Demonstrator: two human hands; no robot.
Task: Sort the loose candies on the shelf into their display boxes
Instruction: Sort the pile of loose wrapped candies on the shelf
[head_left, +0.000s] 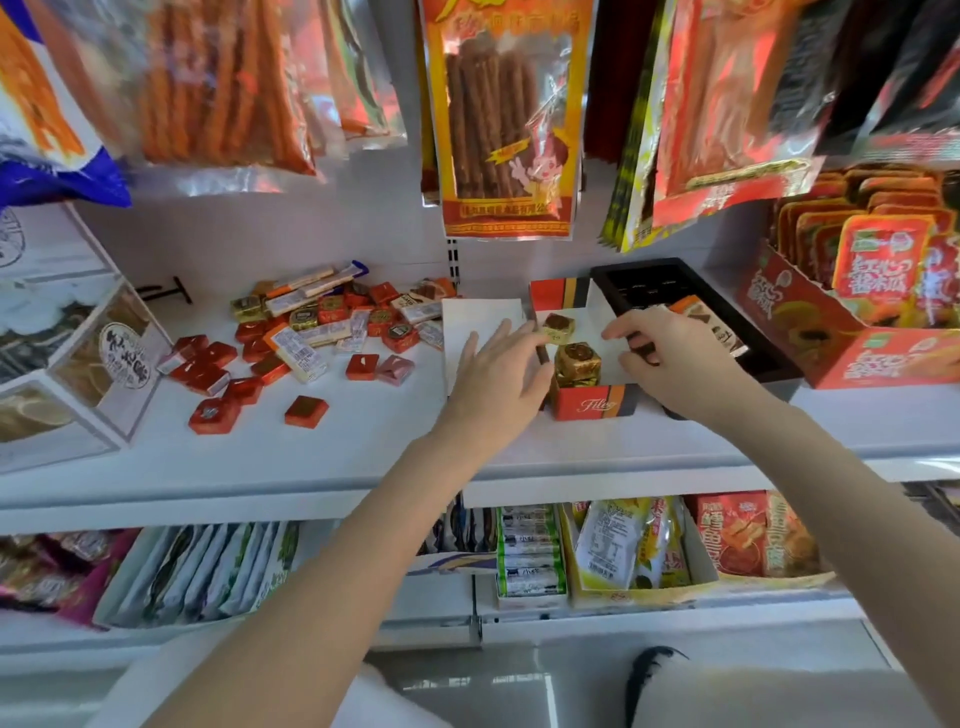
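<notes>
The red display box (589, 402) front reads "Filey" (cursive, last letters uncertain); other packaging print is unreadable.

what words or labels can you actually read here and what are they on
"Filey", or close to it, in script: front of the small red display box between the hands.
Chinese characters on the big red carton at right and its red packets: large, but I can't read them with confidence.
Hanging snack bag: Chinese print, blurred.
Loose candies, lower-shelf packets, clear box label: too small or blurred.
</notes>
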